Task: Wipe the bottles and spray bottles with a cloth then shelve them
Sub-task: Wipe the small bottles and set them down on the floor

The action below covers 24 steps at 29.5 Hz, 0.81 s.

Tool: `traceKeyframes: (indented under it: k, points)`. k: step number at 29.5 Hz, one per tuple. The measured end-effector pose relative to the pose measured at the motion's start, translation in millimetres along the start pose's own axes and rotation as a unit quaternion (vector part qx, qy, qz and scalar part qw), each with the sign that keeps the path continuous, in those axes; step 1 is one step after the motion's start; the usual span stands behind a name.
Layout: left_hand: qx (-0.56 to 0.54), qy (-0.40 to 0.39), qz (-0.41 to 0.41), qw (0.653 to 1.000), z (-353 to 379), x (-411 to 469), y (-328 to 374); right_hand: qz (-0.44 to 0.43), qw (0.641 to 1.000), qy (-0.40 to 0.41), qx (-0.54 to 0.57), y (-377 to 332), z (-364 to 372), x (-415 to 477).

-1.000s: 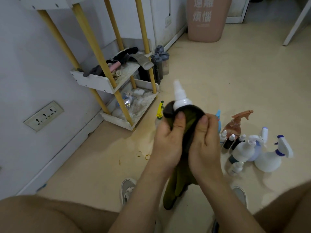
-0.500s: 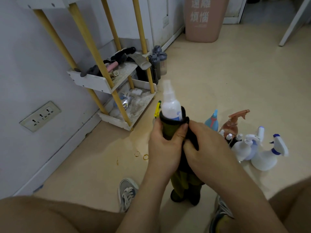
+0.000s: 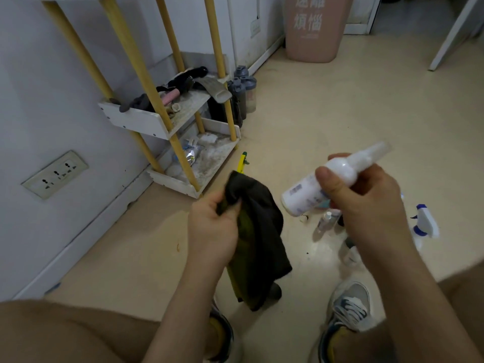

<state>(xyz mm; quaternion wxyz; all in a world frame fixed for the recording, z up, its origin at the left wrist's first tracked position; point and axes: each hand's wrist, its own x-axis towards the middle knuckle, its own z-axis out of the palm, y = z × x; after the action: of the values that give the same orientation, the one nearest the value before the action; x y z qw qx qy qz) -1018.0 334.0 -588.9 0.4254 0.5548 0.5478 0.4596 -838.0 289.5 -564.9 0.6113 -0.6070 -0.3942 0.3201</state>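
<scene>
My right hand [image 3: 366, 200] grips a small white spray bottle [image 3: 309, 192], tilted with its clear cap pointing up to the right. My left hand [image 3: 212, 229] holds a dark green and black cloth [image 3: 256, 237] that hangs down, apart from the bottle. A white shelf rack [image 3: 136, 121] with yellow poles stands against the left wall, with clutter on both trays. More bottles stand on the floor behind my right hand, among them a white trigger sprayer with blue trim [image 3: 425, 222] and a small clear bottle [image 3: 326, 221].
A pink bin [image 3: 314, 30] stands at the far wall. Grey shaker bottles [image 3: 243, 90] sit beside the rack. A yellow-green item [image 3: 242, 161] lies by the rack's lower tray. My shoes [image 3: 351, 307] and knees fill the bottom. A wall socket [image 3: 55, 174] is low on the left.
The bottle has come out of the cloth. My right hand carried it right and tilted it, while my left hand keeps the cloth, which now hangs loose.
</scene>
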Motion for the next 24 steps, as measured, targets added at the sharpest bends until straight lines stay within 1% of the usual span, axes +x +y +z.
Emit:
traceKeyframes:
  k: [1, 2, 3, 4, 5, 7, 9, 10, 11, 13, 14, 15, 17, 18, 19, 20, 22, 24]
  points:
    - [-0.115, 0.014, -0.068, 0.991, 2, 3, 3, -0.007, 1.0, -0.013, 0.003, -5, -3, 1]
    - [-0.231, 0.003, -0.125, 0.965, 4, 6, 8, -0.008, 0.999, -0.044, 0.013, -8, -2, 0]
    - [-0.319, -0.019, -0.156, 0.935, 5, 9, 13, -0.002, 0.996, -0.081, 0.03, -9, 1, -2]
    - [-0.361, -0.043, -0.165, 0.917, 6, 12, 20, 0.006, 0.993, -0.114, 0.039, -8, 7, -5]
    - [-0.368, -0.069, -0.161, 0.913, 7, 13, 28, 0.014, 0.989, -0.14, 0.037, -6, 15, -8]
    - [-0.308, -0.14, -0.112, 0.934, 9, 12, 40, 0.027, 0.983, -0.176, 0.035, 4, 33, -14]
    - [-0.227, -0.217, -0.057, 0.948, 9, 10, 52, 0.05, 0.979, -0.175, 0.091, 8, 43, -14]
    - [-0.215, -0.25, -0.046, 0.943, 8, 9, 54, 0.059, 0.977, -0.164, 0.125, 8, 44, -10]
    - [-0.229, -0.279, -0.048, 0.931, 5, 9, 56, 0.062, 0.976, -0.151, 0.144, 6, 43, -6]
    - [-0.295, -0.314, -0.057, 0.901, -4, 9, 58, 0.049, 0.982, -0.126, 0.135, 2, 39, 0]
    - [-0.322, -0.303, -0.069, 0.895, -7, 10, 55, 0.034, 0.986, -0.116, 0.114, 1, 36, 3]
    - [-0.338, -0.272, -0.085, 0.897, -7, 11, 50, 0.015, 0.99, -0.112, 0.088, 0, 33, 4]
    - [-0.339, -0.189, -0.128, 0.913, -1, 13, 40, -0.021, 0.993, -0.113, 0.033, -2, 29, 7]
    - [-0.328, -0.164, -0.133, 0.921, 2, 13, 36, -0.036, 0.993, -0.113, 0.002, -3, 27, 8]
    - [-0.31, -0.155, -0.121, 0.93, 6, 11, 34, -0.052, 0.992, -0.111, -0.026, -4, 27, 9]
    - [-0.281, -0.159, -0.089, 0.942, 9, 9, 31, -0.064, 0.991, -0.106, -0.043, -5, 27, 10]
    - [-0.202, -0.161, 0.003, 0.966, 12, 5, 28, -0.063, 0.993, -0.096, -0.042, -5, 29, 11]
    - [-0.136, -0.164, 0.072, 0.974, 13, 3, 24, -0.043, 0.995, -0.087, -0.028, -3, 29, 11]
